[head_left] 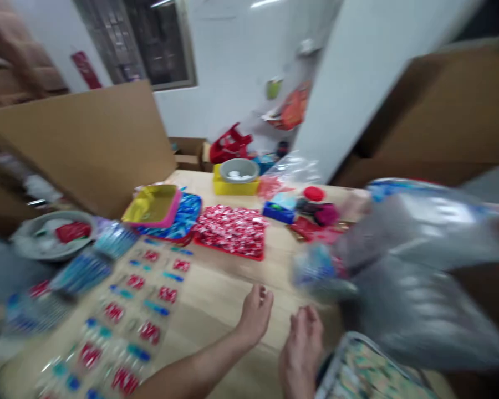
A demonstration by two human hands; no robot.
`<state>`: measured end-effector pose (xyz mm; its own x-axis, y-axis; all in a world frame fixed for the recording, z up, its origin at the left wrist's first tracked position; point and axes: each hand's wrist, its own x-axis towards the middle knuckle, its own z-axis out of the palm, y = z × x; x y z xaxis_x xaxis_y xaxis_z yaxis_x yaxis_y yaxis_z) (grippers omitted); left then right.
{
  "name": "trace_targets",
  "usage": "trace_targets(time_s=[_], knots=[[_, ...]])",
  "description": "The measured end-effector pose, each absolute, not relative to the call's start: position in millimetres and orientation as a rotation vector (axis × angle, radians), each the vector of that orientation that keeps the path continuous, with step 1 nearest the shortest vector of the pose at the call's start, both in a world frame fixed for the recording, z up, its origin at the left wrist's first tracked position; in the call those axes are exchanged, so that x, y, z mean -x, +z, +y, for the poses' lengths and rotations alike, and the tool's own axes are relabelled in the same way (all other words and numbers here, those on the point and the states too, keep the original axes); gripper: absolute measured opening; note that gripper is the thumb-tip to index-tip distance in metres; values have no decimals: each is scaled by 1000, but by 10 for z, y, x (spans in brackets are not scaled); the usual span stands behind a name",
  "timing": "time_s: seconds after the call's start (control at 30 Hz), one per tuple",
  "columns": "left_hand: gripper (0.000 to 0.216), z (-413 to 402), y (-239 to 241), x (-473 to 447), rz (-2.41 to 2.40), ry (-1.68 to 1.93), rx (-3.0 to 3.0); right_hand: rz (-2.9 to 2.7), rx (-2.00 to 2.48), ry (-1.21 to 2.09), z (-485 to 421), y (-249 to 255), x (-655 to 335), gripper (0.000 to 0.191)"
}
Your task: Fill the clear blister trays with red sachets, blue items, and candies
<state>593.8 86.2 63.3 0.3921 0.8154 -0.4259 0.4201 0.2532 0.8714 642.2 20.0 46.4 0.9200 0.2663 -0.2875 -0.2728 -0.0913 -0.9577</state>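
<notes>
My left hand [254,315] hovers over the bare middle of the wooden table [216,332], its fingers loosely curled and nothing visible in them. To its right, nearer to me, my right hand [301,346] is raised with its fingers half bent, also without a visible thing in it. The two hands are apart. Left of them lie rows of small clear packs [149,332] with red pieces and blue or teal parts. Beyond my left hand stands a red tray [228,254] heaped with red-and-white wrapped pieces [233,227]. Blur hides fine detail.
Large clear plastic bags [424,310] bulge at the right. Blue packets, a grey basin [54,252] and a pink-and-yellow tray [175,208] line the left. A grey bowl [238,166] rests on a yellow box [233,188] at the back. A cardboard sheet [95,144] stands upright.
</notes>
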Motion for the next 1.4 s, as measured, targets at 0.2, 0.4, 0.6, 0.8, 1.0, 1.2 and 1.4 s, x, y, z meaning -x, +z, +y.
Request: trace_targets(time_s=[0.2,0.4,0.6,0.8,1.0,1.2,1.4], knots=[[25,290,665,-3963,1465,576,-1352,-421,1515,826,584,461,-5479,48],[28,-110,633,-1993,1963,609,-1499,-933,1459,1243,918,125,-4542,43],[40,6,309,-665,2182,610,-2071,-1228,1490,1108,1150,-302,-4124,48],[50,303,-47,-233,2037,553,-2361,-1424,1460,916,1205,-328,-4023,43],[49,392,-147,209,1800,644,-2492,-1602,1531,753,386,-81,-3614,37],[74,487,-177,744,1469,362,-2592,-1759,1611,795,-585,-64,-2782,44],[111,685,-80,905,1091,-131,-2741,-2076,1779,590,-720,-288,-2177,89]])
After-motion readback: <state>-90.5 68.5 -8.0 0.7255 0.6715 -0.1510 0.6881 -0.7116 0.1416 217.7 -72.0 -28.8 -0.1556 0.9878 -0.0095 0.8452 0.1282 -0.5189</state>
